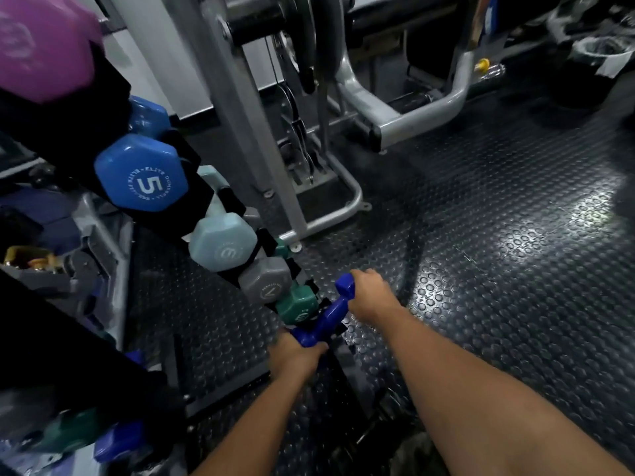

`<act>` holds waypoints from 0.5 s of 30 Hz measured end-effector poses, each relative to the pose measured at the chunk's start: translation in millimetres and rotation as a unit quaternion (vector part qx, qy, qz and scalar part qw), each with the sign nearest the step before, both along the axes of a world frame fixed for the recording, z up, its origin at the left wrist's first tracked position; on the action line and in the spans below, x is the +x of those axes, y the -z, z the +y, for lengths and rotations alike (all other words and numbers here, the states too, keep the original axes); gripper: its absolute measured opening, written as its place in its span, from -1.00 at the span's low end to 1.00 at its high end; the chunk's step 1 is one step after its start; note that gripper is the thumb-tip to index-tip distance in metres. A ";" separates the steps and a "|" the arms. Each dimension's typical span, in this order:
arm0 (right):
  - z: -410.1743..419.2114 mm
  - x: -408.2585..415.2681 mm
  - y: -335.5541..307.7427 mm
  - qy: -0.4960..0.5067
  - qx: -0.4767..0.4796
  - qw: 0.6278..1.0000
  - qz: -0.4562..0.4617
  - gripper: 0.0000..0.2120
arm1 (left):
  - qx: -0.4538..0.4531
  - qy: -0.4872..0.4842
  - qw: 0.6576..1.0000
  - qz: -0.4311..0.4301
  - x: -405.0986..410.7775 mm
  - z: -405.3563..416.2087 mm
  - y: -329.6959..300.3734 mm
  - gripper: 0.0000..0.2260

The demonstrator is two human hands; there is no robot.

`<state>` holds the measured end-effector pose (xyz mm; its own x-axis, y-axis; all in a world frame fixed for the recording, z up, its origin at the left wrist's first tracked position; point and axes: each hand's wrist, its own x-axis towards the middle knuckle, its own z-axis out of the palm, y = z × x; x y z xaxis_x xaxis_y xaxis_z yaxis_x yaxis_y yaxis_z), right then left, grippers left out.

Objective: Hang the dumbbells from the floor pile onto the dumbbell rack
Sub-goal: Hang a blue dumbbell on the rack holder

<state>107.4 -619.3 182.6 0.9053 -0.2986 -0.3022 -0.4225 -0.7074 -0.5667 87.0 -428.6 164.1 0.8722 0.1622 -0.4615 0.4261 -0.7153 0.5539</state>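
Both your hands are on the same dark blue dumbbell [324,319], down at the bottom of the black dumbbell rack [202,197]. Your right hand [369,297] wraps its fingers over the far head of it, up around 1 o'clock from the handle, knuckles on top. Your left hand [295,352] grips the near head at about 7 o'clock, fingers curled round so the blue only peeks out above them. So it's held end to end, tilted, far end higher and pointing toward 1 o'clock.

Both forearms come in from the bottom edge, the right one long and nearly straight from 5 o'clock, the left one shorter from 6 o'clock, wrists angled toward the rack.

The blue dumbbell sits just below the green dumbbell [297,304], touching or nearly, I can't tell which. Going up the rack toward 10 o'clock you've got the grey dumbbell [264,281], the pale teal dumbbell [223,242] marked 3, the bright blue dumbbell [141,173] marked 5, then a blurry purple dumbbell [44,46] at the top corner.

The studded rubber floor [498,252] runs off to 3 o'clock, and a grey machine frame [240,108] stands at 12 o'clock.
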 end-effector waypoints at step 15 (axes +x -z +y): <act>8.3 88.2 33.8 -0.019 -0.003 0.997 -0.075 -0.70 | -0.279 -0.250 0.926 0.056 36.4 -35.3 50.6 -0.70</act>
